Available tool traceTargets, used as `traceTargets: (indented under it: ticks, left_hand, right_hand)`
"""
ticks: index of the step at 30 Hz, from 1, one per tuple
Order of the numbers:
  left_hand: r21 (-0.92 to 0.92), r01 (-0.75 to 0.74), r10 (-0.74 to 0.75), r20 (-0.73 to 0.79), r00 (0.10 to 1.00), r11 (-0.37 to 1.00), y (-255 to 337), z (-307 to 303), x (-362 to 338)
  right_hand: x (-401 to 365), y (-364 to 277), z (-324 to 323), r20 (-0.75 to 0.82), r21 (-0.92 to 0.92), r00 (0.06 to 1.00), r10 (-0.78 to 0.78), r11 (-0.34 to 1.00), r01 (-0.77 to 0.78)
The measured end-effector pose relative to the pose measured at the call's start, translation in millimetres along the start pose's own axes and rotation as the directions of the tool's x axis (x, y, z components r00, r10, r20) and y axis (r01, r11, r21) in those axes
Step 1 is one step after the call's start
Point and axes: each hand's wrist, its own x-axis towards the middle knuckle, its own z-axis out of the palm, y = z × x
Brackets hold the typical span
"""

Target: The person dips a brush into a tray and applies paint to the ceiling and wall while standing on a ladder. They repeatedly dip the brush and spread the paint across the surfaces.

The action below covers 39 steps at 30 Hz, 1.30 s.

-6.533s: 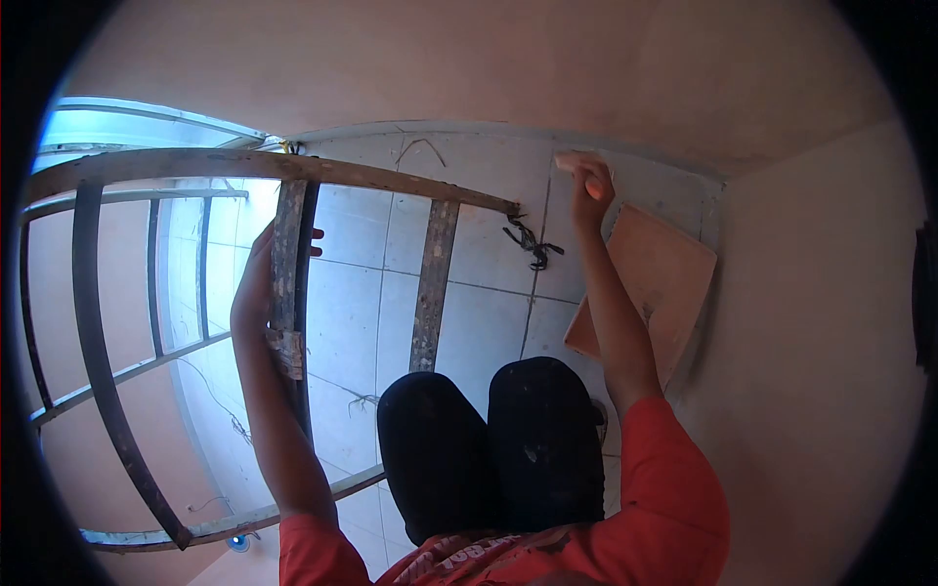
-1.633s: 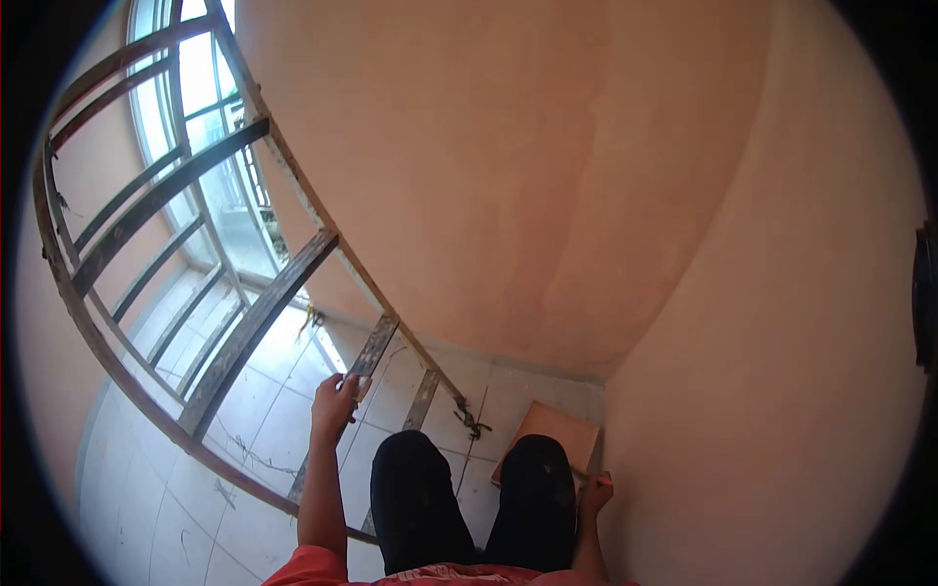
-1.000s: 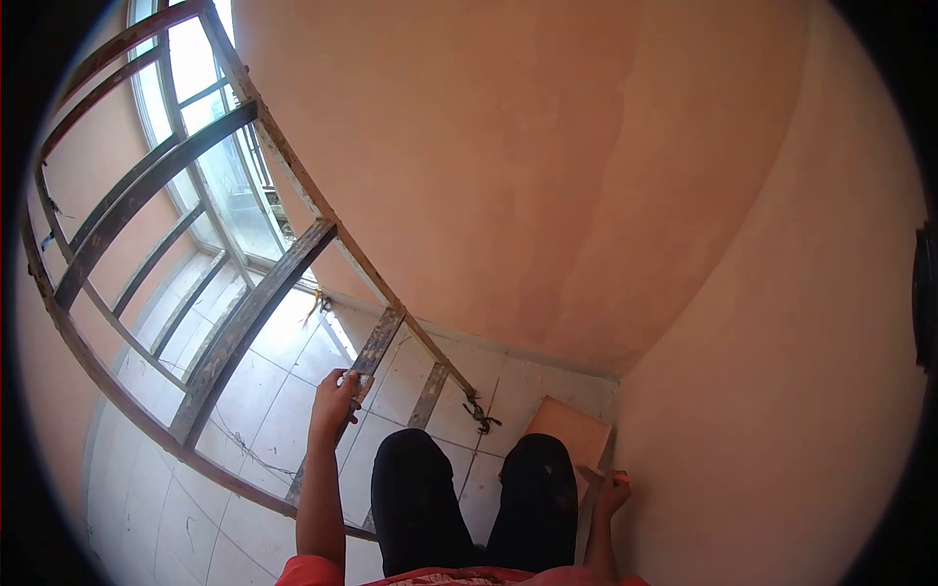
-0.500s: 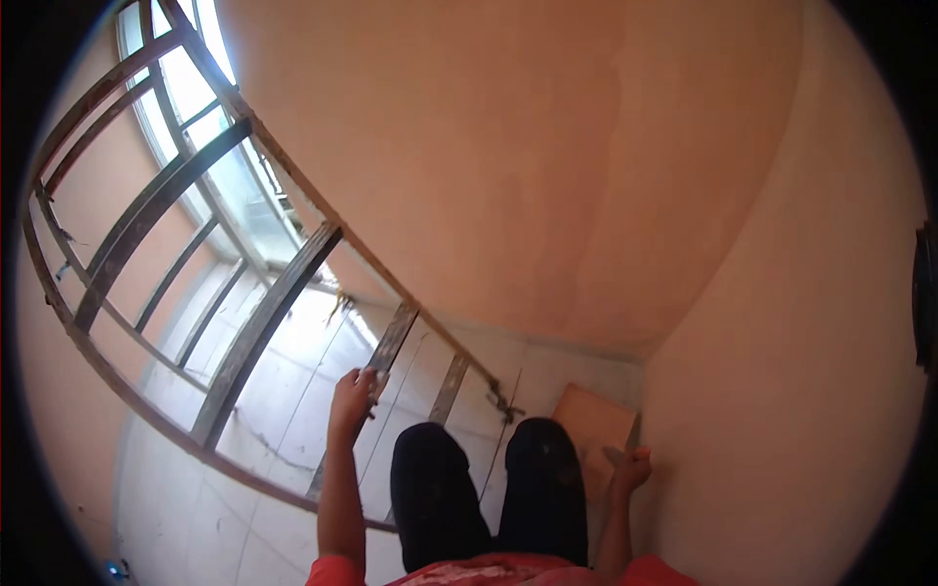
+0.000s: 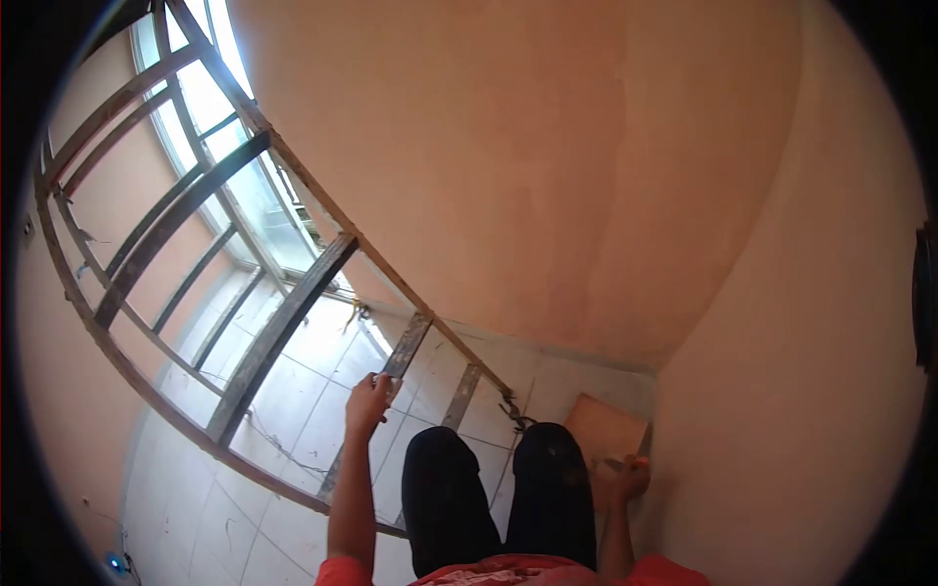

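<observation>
I have the left hand curled around a ladder rung and the right hand wrapped around a small tool at the orange tray by the wall, but can't tell if they touch.

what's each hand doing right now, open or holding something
Left hand: closed, apparently around the ladder rung.
Right hand: closed, holding what looks like a putty knife.

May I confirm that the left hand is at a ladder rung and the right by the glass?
No: the head view shows the right hand by the flat orange piece, not the glass; the left hand is at a ladder rung.
</observation>
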Motion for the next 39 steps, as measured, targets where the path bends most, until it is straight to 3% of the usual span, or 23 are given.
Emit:
traceTargets:
  ticks: [2,3,5,9,12,14,15,17,18,20,24,26,27,29,30,32,33,36,38,39]
  left_hand:
    - [0.026,0.019,-0.019,-0.019,1.0,0.999,9.8,-0.1,-8.0]
    - [0.038,0.002,-0.002,0.0,1.0,0.999,13.1,-2.7,-10.3]
    - [0.019,0.035,-0.035,0.015,0.999,0.999,21.8,-5.1,-15.4]
    - [0.042,0.025,-0.025,-0.003,1.0,0.999,23.7,-11.5,-17.8]
    - [0.028,0.012,-0.012,0.017,1.0,1.0,16.8,-4.9,-10.4]
    - [0.013,0.013,-0.014,0.039,0.999,1.0,18.6,-4.8,-8.2]
    - [0.005,0.025,-0.025,0.049,0.998,1.0,16.5,-5.0,-9.3]
    - [-0.002,-0.007,0.007,-0.043,0.999,1.0,-5.0,8.1,2.4]
    - [0.015,-0.003,0.004,-0.025,1.0,1.0,2.6,3.4,-1.3]
    - [0.021,0.025,-0.025,-0.013,1.0,0.999,8.4,-11.4,-7.3]
    - [-0.04,0.007,-0.005,0.066,0.998,0.999,14.5,-5.4,-18.2]
    - [-0.008,-0.03,0.03,0.034,0.999,1.0,9.9,-9.3,-3.4]
    - [0.044,-0.035,0.035,0.009,0.999,0.998,7.7,-6.9,-10.4]
    - [0.008,-0.013,0.013,0.037,0.999,1.0,14.2,-12.1,-12.9]
    - [-0.013,-0.008,0.008,0.05,0.999,1.0,12.7,-11.0,-10.5]
    - [-0.028,-0.024,0.026,0.049,0.998,0.999,8.1,-7.5,-10.4]
    - [-0.033,-0.026,0.027,0.052,0.998,0.999,3.5,-2.0,-15.2]
    - [0.028,-0.089,0.089,0.0,0.996,0.996,7.3,-12.1,-19.9]
    - [0.016,-0.083,0.083,-0.003,0.997,0.996,-2.5,-9.3,-14.0]
    - [-0.016,-0.085,0.085,-0.014,0.996,0.996,-3.7,-3.8,-9.3]
  right_hand:
    - [-0.5,2.0,-3.1,-0.207,-0.17,0.977,-0.05,0.985,0.015]
    - [1.4,4.5,-5.9,-0.216,-0.179,0.975,-0.059,0.984,0.02]
    - [2.5,3.6,-0.1,-0.05,-0.13,0.997,-0.066,0.99,0.059]
    - [9.6,-24.2,-5.7,-0.048,-0.111,0.999,-0.014,0.994,0.008]
    - [21.8,-8.6,-8.6,-0.107,-0.14,0.985,-0.137,0.983,0.121]
    - [32.1,20.4,8.6,0.127,-0.245,0.991,0.052,0.969,-0.019]
    - [32.2,18.6,0.9,0.13,-0.245,0.991,0.042,0.969,-0.009]
    - [29.0,1.9,1.8,-0.026,-0.171,0.995,-0.097,0.981,0.091]
    - [16.9,-19.0,-4.7,0.009,-0.157,0.994,-0.105,0.982,0.105]
    - [5.3,-63.8,-28.0,0.13,-0.243,0.991,0.04,0.97,-0.007]
    - [42.1,16.0,-5.1,0.097,-0.366,0.992,-0.082,0.924,0.112]
    - [41.8,2.8,-6.3,0.0,-0.16,0.995,-0.105,0.982,0.103]
    - [25.9,-9.9,-15.0,0.024,-0.159,0.995,-0.096,0.982,0.099]
    - [6.7,-68.4,-46.9,0.054,0.136,0.995,0.083,0.987,-0.09]
    - [14.4,-49.8,-40.3,0.041,0.125,0.996,0.075,0.989,-0.079]
    - [36.6,26.3,-14.3,0.149,-0.176,0.977,-0.154,0.968,0.179]
    - [34.1,34.3,-26.4,0.145,-0.179,0.977,-0.157,0.967,0.182]
    - [27.8,23.6,-3.0,0.083,-0.1,0.991,-0.109,0.988,0.117]
    - [26.7,47.4,-4.3,0.102,0.1,0.986,0.133,0.985,-0.143]
    - [21.4,58.1,0.1,0.074,0.086,0.985,0.158,0.983,-0.164]
